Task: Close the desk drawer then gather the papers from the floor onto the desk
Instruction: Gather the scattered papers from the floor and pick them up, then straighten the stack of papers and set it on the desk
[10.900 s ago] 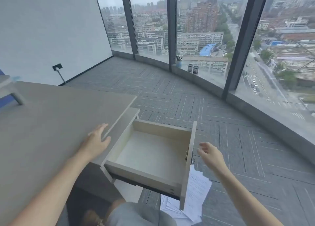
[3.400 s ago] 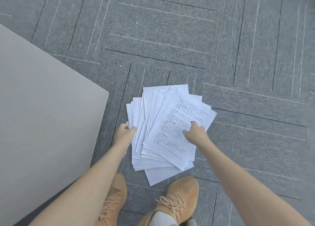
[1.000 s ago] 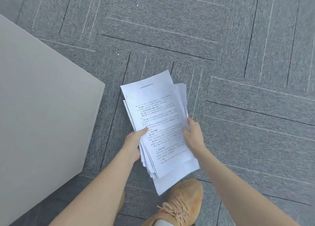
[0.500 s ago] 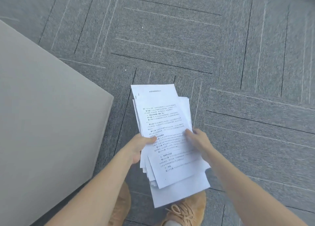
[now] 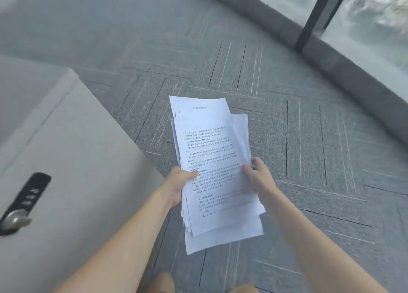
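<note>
Papers (image 5: pixel 212 171), long axis running up-frame, gripped by left hand (image 5: pixel 180 185) and right hand (image 5: pixel 259 177); tabletop (image 5: pixel 72 155) at left.

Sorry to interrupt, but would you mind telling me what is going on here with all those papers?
A person is holding a loose stack of printed papers in both hands, the left hand gripping its left edge and the right hand its right edge. The stack is lifted above the grey carpet, beside the desk on the left. No drawer sticks out of the desk in this view. The papers are not yet on the desk.
</note>
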